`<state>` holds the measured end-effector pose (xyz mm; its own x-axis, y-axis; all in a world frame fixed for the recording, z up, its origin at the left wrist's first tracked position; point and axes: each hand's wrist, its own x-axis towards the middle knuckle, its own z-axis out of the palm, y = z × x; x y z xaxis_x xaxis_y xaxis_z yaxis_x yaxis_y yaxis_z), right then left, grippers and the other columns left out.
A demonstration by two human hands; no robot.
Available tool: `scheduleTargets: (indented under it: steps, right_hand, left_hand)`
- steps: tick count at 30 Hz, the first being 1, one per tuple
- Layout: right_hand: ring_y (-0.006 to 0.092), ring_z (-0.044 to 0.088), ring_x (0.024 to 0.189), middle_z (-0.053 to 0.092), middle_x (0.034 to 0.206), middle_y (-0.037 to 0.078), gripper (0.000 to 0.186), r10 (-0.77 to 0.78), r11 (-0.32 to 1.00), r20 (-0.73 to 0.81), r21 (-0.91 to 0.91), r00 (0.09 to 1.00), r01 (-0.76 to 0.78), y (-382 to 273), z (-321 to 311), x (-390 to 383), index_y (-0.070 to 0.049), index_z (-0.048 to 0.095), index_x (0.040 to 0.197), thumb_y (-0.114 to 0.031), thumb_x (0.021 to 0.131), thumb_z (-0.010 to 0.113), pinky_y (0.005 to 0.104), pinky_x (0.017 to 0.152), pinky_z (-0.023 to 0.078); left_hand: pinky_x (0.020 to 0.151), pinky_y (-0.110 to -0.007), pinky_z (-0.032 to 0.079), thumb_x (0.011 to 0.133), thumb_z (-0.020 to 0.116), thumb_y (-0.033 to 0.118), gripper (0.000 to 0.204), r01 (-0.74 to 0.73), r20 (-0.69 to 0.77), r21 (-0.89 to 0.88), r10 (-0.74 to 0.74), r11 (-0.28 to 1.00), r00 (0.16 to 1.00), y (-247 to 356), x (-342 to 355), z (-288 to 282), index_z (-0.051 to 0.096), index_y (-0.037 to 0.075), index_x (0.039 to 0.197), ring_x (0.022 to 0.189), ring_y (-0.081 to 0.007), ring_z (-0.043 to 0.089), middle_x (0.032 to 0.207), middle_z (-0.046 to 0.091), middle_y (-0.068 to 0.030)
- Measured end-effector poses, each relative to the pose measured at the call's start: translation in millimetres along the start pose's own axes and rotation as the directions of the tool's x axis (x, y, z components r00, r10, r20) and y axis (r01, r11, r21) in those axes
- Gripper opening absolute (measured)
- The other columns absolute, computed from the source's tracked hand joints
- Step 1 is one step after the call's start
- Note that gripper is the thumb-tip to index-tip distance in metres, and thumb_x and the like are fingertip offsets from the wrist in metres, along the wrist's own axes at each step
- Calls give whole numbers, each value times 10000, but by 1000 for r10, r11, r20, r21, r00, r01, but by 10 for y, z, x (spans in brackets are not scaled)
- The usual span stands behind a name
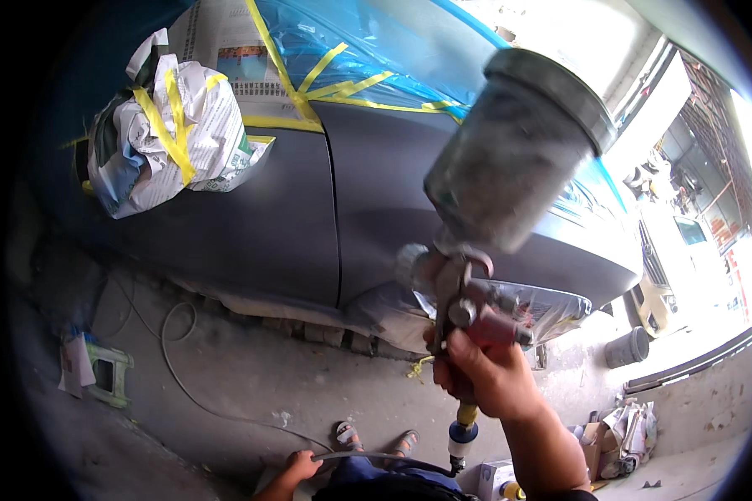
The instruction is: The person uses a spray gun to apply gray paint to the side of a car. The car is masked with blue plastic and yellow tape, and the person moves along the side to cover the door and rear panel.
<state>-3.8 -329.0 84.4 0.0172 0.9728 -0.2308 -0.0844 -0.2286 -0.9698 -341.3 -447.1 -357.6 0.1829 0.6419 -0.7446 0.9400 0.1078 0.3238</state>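
My right hand (497,371) is wrapped round the handle of a spray gun (459,292), raised in front of the car. On top of the gun sits a large, cloudy paint cup (510,150), tilted to the right. My left hand (303,464), low in the view, grips the grey air hose (376,457), which runs to the fitting under the gun's handle. Beyond the gun stands the dark grey car side (259,217), its door and front fender showing. Newspaper and yellow tape wrap the side mirror (175,125). Blue film (368,50) covers the windows.
Hose loops (171,334) lie on the concrete floor at left, near a green stool (109,376). Plastic sheeting (526,305) covers the front wheel. A grey bucket (627,347) and a paper pile (627,430) are at right. Another vehicle (677,259) stands outside the doorway.
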Motion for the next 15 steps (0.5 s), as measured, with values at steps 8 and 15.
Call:
scheduleTargets:
  steps: [8, 15]
  right_hand:
    - [105, 527, 469, 588, 710, 52, 255, -13, 994, -536, 81, 844, 67, -225, -871, -366, -59, 553, 921, -311, 918, 512, 222, 366, 416]
    - [116, 495, 417, 532, 593, 48, 330, -1, 983, -872, 90, 489, 162, 113, -2092, -1529, -66, 532, 926, -394, 891, 539, 215, 308, 371]
  left_hand:
    - [813, -396, 474, 737, 638, 461, 448, -64, 75, -38, 67, 997, 995, 366, 113, -44, 651, 100, 1001, 941, -323, 602, 978, 640, -162]
    - [763, -400, 477, 747, 630, 439, 378, -182, 134, 20, 178, 983, 975, 913, 297, -195, 652, 96, 904, 890, -316, 615, 907, 648, -156]
